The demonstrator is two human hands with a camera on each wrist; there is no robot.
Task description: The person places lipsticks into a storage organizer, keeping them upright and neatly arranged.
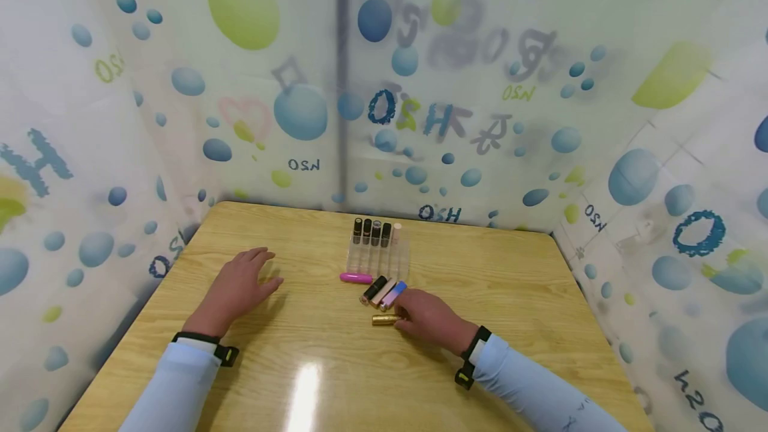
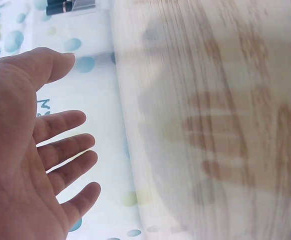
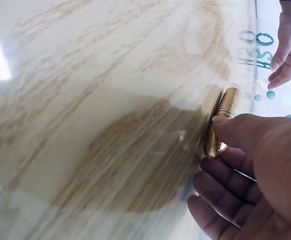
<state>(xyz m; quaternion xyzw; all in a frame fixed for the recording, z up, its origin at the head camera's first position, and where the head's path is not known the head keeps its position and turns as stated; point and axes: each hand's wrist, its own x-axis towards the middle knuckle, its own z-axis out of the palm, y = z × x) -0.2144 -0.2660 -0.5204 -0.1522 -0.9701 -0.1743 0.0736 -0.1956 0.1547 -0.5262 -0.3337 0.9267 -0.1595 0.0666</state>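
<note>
A gold lipstick tube point(image 1: 382, 320) lies low along the table near its middle. My right hand point(image 1: 435, 319) pinches one end of the tube; in the right wrist view the thumb lies across the gold tube point(image 3: 229, 100) and the fingers curl behind it. Just beyond that hand, a black tube point(image 1: 373, 290), a pinkish-beige tube point(image 1: 384, 292) and a blue-and-lilac tube point(image 1: 393, 295) lie side by side, slanted. A magenta tube point(image 1: 357, 278) lies to their left. Over the left part of the table my left hand point(image 1: 240, 289) holds nothing, its fingers apart in the left wrist view.
A clear slotted lipstick holder point(image 1: 379, 260) stands behind the loose tubes. Its far row carries several black-capped lipsticks point(image 1: 367, 231) and a pale pink one point(image 1: 397, 232). Printed curtains point(image 1: 300, 179) border the wooden table point(image 1: 480, 265) at the back and sides.
</note>
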